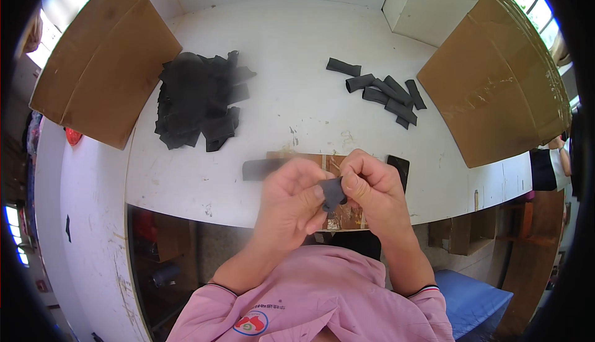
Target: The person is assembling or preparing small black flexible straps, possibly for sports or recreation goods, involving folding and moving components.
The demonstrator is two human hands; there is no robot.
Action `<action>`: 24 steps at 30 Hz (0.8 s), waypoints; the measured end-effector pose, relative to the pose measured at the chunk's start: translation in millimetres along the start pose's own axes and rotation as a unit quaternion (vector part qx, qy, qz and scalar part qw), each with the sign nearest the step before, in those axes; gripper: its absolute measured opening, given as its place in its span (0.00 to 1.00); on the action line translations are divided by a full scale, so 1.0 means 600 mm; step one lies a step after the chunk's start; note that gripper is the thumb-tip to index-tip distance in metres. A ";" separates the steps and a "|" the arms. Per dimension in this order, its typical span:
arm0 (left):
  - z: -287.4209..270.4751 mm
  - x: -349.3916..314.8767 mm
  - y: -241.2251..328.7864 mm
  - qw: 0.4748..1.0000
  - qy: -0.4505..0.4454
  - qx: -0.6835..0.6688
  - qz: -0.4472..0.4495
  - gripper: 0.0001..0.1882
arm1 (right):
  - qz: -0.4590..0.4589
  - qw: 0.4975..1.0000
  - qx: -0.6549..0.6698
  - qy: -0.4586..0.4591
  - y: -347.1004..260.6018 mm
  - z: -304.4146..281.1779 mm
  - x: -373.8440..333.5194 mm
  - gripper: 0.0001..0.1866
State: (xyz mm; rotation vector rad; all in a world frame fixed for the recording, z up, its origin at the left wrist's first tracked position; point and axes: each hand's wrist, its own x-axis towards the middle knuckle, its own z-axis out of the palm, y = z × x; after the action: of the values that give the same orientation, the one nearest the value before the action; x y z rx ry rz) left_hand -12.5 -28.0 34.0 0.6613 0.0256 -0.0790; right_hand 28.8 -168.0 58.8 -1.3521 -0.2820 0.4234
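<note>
Between both hands, above the front edge of the table, is a small dark grey piece of soft, sheet-like material [333, 195], bent over on itself. My left hand [289, 194] pinches its left side with thumb and fingers. At the right side, my right hand [375, 187] grips it between thumb and forefinger. Under the hands lies a worn brown board [299, 156], mostly covered by them. A flat dark strip [259, 169] lies just beyond my left hand, and a black flat rectangular object [399, 169] is beside my right hand.
A heap of flat dark pieces [193, 100] lies at the far left of the white table [288, 50]. Several dark tube-shaped pieces [387, 94] are at the far right. Cardboard panels stand at the left [108, 57] and right [496, 78]. Another person's arm [563, 156] shows at the right edge.
</note>
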 end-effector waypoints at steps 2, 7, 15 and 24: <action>-0.005 0.011 0.004 0.947 -0.165 -0.258 -0.098 0.13 | 0.042 0.998 0.042 -0.026 0.002 -0.011 0.010 0.08; -0.076 0.020 -0.037 0.920 -0.030 -0.351 -0.174 0.14 | 0.151 0.981 0.117 -0.037 0.092 -0.034 0.028 0.10; -0.078 0.038 -0.024 0.862 0.072 -0.458 -0.205 0.14 | 0.153 0.979 0.118 -0.061 0.090 -0.028 0.049 0.10; -0.110 0.013 -0.063 0.957 0.124 -0.194 -0.178 0.11 | 0.200 0.967 0.150 -0.043 0.166 -0.051 0.029 0.09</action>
State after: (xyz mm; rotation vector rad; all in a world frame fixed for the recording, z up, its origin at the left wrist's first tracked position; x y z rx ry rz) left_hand -7.9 -17.5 -41.3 0.2623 0.3934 -0.3297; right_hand 44.3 -171.4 -45.9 -1.0912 -0.0096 0.8297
